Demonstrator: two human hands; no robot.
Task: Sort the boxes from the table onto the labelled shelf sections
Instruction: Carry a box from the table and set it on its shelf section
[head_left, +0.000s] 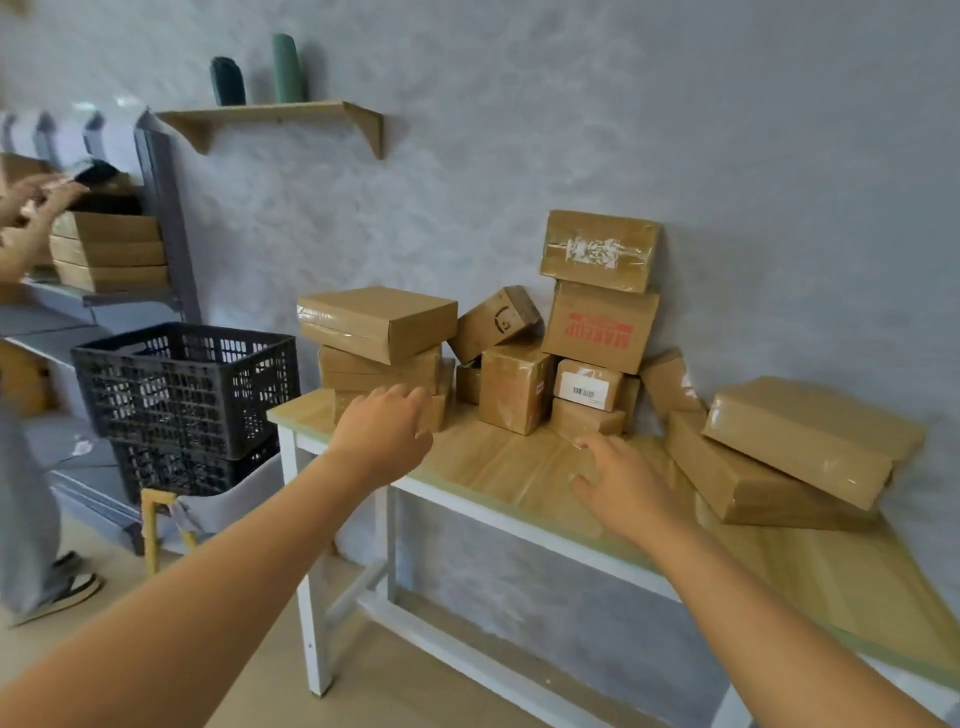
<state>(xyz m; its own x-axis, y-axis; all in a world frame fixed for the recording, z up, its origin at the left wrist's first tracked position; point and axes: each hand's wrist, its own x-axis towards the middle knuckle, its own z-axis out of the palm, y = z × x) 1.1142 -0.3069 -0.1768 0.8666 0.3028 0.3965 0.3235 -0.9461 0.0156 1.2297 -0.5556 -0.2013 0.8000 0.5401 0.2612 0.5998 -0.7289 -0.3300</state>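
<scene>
The left hand (387, 428) reaches in with loose, uncurled fingers, a released grip holding nothing, its tips at the lowest box of the left stack (379, 353) at about 10 o'clock on the bench (498, 467). The right hand (618, 480) hovers spread and empty over bare benchtop, just short of the small box (584, 418) at 12 o'clock.

Most boxes are still unsorted: the middle pile with the red-printed box (600, 327) against the wall, and two long flat boxes (800, 457) at 3 o'clock. On the shelf (130, 299), far off at 9 o'clock, a few flat boxes (109, 254) already sit stacked, where another person's hands (31, 208) work. I judge the sorting barely begun; any section labels are too blurred to read
</scene>
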